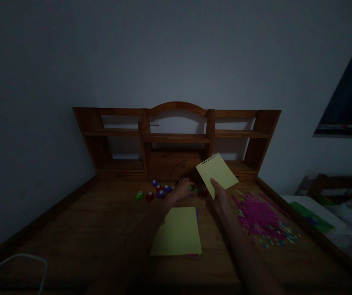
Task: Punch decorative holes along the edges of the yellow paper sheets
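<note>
My right hand [220, 198] pinches a loose yellow sheet of paper [220, 172], thumb on its face, and holds it tilted above the desk. A row of punched holes runs along the sheet's top edge. At the back of the desk my left hand [184, 188] reaches in among small toys with eye-like tops; its fingers curl around a small green toy [191, 187], partly hidden. A red toy [204, 191] stands close by on the right. Left of the hand are purple, red and green toys [160, 194]. Below lies a stack of yellow paper [179, 231] with coloured edges underneath.
Pink strips and small multicoloured bits form a pile [260, 217] on the right of the wooden desk [80, 229]. Behind stands a wooden shelf unit [176, 138]. A white cable [25, 255] loops at the lower left; a chair [339, 184] stands at the right.
</note>
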Demonstrator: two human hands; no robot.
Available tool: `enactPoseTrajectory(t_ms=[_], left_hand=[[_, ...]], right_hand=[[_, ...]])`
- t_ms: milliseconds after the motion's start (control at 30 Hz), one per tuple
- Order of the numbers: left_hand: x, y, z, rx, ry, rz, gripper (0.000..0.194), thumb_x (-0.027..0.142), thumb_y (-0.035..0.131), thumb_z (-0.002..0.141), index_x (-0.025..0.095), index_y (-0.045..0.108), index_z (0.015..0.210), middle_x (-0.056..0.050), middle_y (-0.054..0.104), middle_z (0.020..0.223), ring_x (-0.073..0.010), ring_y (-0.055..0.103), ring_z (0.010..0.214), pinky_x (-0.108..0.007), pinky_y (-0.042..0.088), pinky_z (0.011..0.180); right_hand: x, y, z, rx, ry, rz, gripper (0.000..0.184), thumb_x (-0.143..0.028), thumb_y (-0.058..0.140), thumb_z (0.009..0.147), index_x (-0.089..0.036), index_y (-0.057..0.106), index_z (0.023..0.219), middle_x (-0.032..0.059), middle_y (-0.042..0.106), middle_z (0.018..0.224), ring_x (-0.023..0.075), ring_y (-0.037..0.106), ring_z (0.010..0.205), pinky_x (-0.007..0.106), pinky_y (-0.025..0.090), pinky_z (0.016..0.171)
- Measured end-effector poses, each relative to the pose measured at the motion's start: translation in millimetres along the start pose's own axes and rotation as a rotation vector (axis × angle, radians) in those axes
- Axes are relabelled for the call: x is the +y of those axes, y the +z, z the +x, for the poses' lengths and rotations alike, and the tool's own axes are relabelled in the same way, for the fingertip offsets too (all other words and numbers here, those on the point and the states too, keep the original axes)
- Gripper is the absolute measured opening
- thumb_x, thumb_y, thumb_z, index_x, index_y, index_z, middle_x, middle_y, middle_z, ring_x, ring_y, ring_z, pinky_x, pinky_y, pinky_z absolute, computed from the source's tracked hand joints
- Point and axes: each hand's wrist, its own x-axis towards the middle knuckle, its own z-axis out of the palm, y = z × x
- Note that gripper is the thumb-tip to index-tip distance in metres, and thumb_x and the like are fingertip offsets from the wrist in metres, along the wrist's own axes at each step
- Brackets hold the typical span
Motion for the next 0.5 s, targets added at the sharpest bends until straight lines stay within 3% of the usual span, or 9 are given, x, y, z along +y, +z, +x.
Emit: enactPoseTrajectory(t_ms=[267,500], left_hand=[[1.6,0.7,-3.0,0.003,-0.001,-0.031,0.039,0.038,0.075,0.077,0.019,0.072,0.111,-0.012,0.067,0.109,-0.0286,0.058,0.108,-0.037,0.044,0.095],[2.7,1.6,-3.3,0.006,-0.02,-0.077,0.036,0.035,0.076,0.077,0.019,0.072,0.109,-0.011,0.066,0.109,-0.0283,0.057,0.109,-0.04,0.044,0.097]], right_hand=[[-4.8,1.4,-2.5,-0.012,-0.034,-0.101,0.032,-0.044,0.073,0.07,-0.019,0.072,0.091,0.011,0.075,0.096,0.0315,0.07,0.094,0.045,0.06,0.083],[-4.3,3.1,-2.8,-0.007,-0.013,-0.073,0.036,-0.041,0.073,0.069,-0.017,0.07,0.096,0.0091,0.076,0.096,0.0282,0.07,0.092,0.043,0.06,0.083]])
